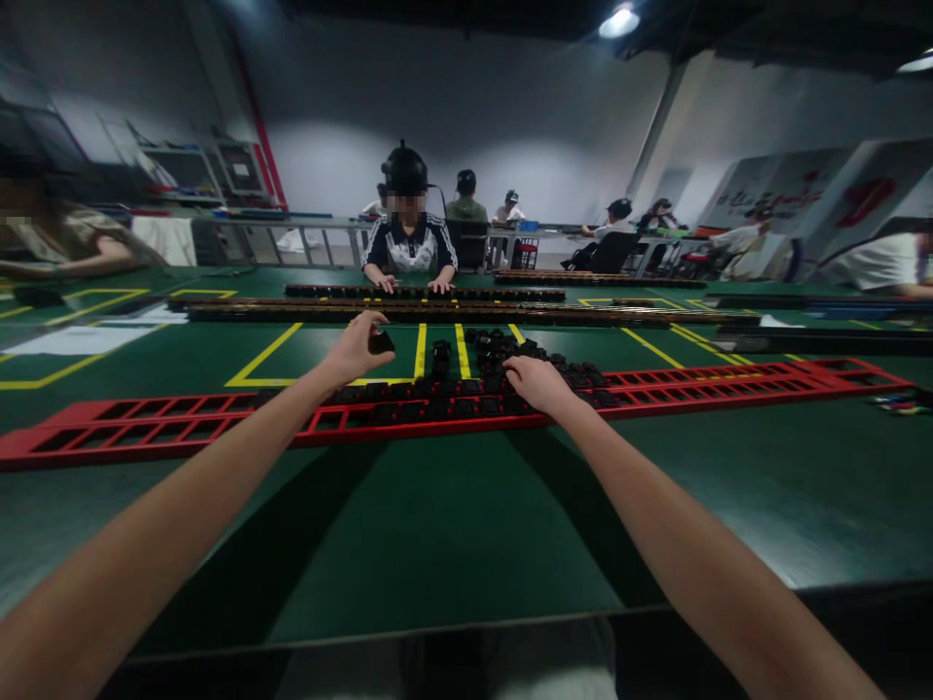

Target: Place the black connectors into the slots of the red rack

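Observation:
A long red frame (pixel 452 429) with two rows of openings lies across the green table, and small black pieces (pixel 427 411) fill several openings in its middle. Just above the frame, left of centre, my left hand (pixel 356 350) pinches a small black block (pixel 381 342) between thumb and fingers. My right hand (pixel 537 383) rests over the frame to the right of centre, its fingers curled down among the black pieces. Whatever lies under those fingertips is hidden. Behind the frame, a loose heap of black pieces (pixel 502 344) touches or nearly touches its far edge.
Long dark rails (pixel 466 311) run across the table beyond the heap. Yellow tape lines (pixel 421 352) mark the tabletop. A co-worker (pixel 409 238) sits opposite with both hands on a rail. Paper sheets (pixel 80 337) lie at left, and a small colourful bundle (pixel 902 402) at right.

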The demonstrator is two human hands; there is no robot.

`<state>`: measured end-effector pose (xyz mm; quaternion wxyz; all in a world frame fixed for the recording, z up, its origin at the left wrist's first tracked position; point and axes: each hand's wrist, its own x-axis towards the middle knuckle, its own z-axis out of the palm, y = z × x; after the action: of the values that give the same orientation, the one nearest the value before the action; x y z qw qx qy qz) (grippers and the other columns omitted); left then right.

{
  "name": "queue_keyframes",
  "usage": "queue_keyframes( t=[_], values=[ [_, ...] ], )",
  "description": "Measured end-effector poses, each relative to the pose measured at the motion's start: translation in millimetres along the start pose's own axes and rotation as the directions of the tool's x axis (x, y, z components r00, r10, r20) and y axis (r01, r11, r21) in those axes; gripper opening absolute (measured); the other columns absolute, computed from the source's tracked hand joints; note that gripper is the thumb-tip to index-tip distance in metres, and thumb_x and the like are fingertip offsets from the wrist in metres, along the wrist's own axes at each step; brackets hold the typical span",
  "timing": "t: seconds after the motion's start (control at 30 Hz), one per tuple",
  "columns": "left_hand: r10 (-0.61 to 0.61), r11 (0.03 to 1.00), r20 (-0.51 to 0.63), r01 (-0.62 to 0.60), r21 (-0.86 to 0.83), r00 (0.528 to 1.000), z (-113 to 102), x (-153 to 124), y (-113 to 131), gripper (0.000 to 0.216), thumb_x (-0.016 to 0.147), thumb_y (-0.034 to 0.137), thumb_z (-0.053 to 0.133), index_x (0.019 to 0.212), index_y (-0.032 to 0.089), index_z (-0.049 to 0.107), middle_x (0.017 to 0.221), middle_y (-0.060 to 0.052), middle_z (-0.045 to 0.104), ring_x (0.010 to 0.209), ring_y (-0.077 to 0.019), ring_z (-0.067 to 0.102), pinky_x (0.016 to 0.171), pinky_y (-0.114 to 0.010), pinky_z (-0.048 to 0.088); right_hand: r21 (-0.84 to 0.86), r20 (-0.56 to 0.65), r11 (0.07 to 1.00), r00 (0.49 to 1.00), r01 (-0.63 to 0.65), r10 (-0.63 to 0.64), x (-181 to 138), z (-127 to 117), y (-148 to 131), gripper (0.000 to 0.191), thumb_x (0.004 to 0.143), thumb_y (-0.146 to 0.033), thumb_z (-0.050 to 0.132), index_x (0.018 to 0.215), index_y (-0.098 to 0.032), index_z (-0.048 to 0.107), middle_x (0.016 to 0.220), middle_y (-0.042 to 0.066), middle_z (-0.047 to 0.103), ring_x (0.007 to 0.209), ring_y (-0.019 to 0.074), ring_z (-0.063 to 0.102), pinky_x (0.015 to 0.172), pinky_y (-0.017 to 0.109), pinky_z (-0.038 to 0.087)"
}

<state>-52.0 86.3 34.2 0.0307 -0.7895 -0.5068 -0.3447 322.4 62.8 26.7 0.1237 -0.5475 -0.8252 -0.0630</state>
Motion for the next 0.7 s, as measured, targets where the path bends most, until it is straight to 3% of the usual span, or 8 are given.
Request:
queue_keyframes(
  t=[0.07, 0.13, 0.23, 0.43, 0.7],
  values=[
    [0.033, 0.997, -0.085, -0.038, -0.064, 0.996, -15, -29, 3, 0.055, 0.075, 0.030, 0.074, 0.124, 0.019, 0.049, 0.110, -0.006, 0.054, 0.095, -0.0210, 0.058, 0.081, -0.034, 0.053, -0.003, -0.009, 1.000, 1.000, 0.009, -0.009, 2, 1, 2, 0.036, 0.100, -0.025, 0.042, 0.126, -0.016, 0.066, 0.128, 0.010, 0.068, 0.117, 0.0259, 0.063, 0.105, 0.037, 0.043],
    [0.053, 0.996, -0.109, -0.060, -0.060, 0.993, -24, -54, 6, 0.040, 0.079, 0.028, 0.071, 0.114, 0.019, 0.054, 0.106, -0.005, 0.054, 0.091, -0.0195, 0.058, 0.078, -0.032, 0.053, 0.002, -0.011, 1.000, 1.000, 0.018, -0.018, 4, 3, 5, 0.037, 0.099, -0.025, 0.043, 0.126, -0.015, 0.066, 0.128, 0.011, 0.068, 0.117, 0.0264, 0.063, 0.106, 0.038, 0.043],
    [0.103, 0.994, -0.068, -0.105, -0.030, 0.992, -24, -73, 12, 0.029, 0.083, 0.024, 0.068, 0.109, 0.019, 0.056, 0.105, -0.005, 0.058, 0.097, -0.0207, 0.059, 0.085, -0.034, 0.052, 0.028, -0.020, 0.999, 0.999, 0.030, -0.030, 6, 4, 9, 0.037, 0.098, -0.025, 0.044, 0.125, -0.013, 0.067, 0.127, 0.013, 0.068, 0.117, 0.0275, 0.063, 0.106, 0.039, 0.044],
    [0.062, 0.997, 0.075, -0.065, 0.034, 0.995, -16, -72, 19, 0.038, 0.086, 0.025, 0.068, 0.120, 0.020, 0.052, 0.115, -0.007, 0.064, 0.096, -0.0230, 0.066, 0.080, -0.034, 0.051, 0.068, -0.010, 0.997, 1.000, 0.023, -0.022, 7, 3, 14, 0.037, 0.097, -0.026, 0.045, 0.124, -0.012, 0.067, 0.125, 0.013, 0.069, 0.116, 0.0289, 0.064, 0.105, 0.041, 0.046],
    [-0.001, 0.997, 0.045, -0.003, 0.073, 0.999, -20, -75, 27, 0.031, 0.083, 0.032, 0.069, 0.104, 0.021, 0.047, 0.097, -0.005, 0.063, 0.081, -0.0214, 0.062, 0.066, -0.032, 0.043, 0.058, -0.010, 0.998, 0.999, 0.031, -0.030, 6, 1, 11, 0.038, 0.097, -0.026, 0.044, 0.124, -0.012, 0.067, 0.125, 0.014, 0.069, 0.116, 0.0289, 0.064, 0.106, 0.041, 0.046]
  ],
)
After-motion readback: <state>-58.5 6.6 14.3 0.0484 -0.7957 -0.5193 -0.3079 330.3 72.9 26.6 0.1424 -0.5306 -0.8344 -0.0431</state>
